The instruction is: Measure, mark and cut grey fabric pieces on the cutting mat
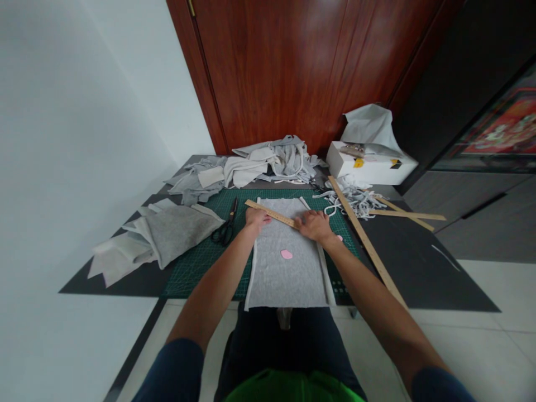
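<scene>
Evidently, both hands meet a short ruler on grey cloth.
The short wooden ruler (274,214) lies slantwise across the upper part of the grey cloth (288,282), which rests over a green cutting mat (190,273) on the dark surface (422,268); the left hand (257,218) touches the ruler near its far left end, its fingers close together; the right hand (315,225) bends its fingers at the other end; whether either hand pinches, I cannot tell; a pink piece (286,254) lies on the cloth, black-handled scissors (225,230) left of it, a long wooden strip (366,242) to the right.
</scene>
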### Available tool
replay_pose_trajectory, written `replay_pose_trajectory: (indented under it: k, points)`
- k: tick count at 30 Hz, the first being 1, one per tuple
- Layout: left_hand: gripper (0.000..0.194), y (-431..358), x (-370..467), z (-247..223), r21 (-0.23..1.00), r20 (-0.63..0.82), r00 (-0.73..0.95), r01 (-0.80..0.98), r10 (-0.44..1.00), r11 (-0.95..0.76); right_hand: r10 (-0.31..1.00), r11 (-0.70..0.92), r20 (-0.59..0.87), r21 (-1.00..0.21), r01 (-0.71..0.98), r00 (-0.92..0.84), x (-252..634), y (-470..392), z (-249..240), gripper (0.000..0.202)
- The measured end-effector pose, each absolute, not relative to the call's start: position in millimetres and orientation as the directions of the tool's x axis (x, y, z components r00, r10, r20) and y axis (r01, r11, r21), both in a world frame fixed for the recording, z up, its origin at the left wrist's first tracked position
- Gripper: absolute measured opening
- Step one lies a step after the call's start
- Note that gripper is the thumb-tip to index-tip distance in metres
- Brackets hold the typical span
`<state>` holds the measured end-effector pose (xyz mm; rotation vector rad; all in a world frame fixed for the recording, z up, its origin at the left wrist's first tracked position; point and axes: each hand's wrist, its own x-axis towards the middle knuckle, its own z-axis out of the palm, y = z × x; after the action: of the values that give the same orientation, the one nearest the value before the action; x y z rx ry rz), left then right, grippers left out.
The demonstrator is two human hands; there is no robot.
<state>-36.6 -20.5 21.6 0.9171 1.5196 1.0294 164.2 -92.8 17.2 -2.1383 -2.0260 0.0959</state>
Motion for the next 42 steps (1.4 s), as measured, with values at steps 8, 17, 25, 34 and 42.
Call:
replay_pose_trajectory:
  k: [8,17,25,34,42]
  points:
    - [0.014,-10.5,-51.5,18.5,0.846,-0.209,-0.164,0.465,0.964,0.262,0.998,0.058,-0.004,-0.106,0.993,-0.059,161.5,-99.7,24.4,0.038]
    - [0.042,-23.5,-81.2,26.9,0.239,0.069,0.041,0.969,0.997,-0.056,0.996,0.052,-0.070,-0.080,0.995,-0.058,168.7,-92.0,25.2,0.038]
    - [0.039,-23.7,-73.1,29.7,0.159,0.191,0.223,0.954,0.956,-0.254,0.983,0.141,0.136,-0.132,0.981,-0.123,155.5,-56.5,22.6,0.029]
    - [0.052,-16.2,-45.1,11.4,0.241,0.148,0.579,0.765,0.802,-0.597,0.959,0.254,0.203,-0.298,0.920,-0.199,153.3,-31.5,0.9,0.042]
    - [0.048,-0.3,-47.8,3.6,0.252,0.154,0.558,0.776,0.815,-0.578,0.974,0.152,0.204,-0.288,0.945,-0.095,197.9,-25.7,-4.9,0.035]
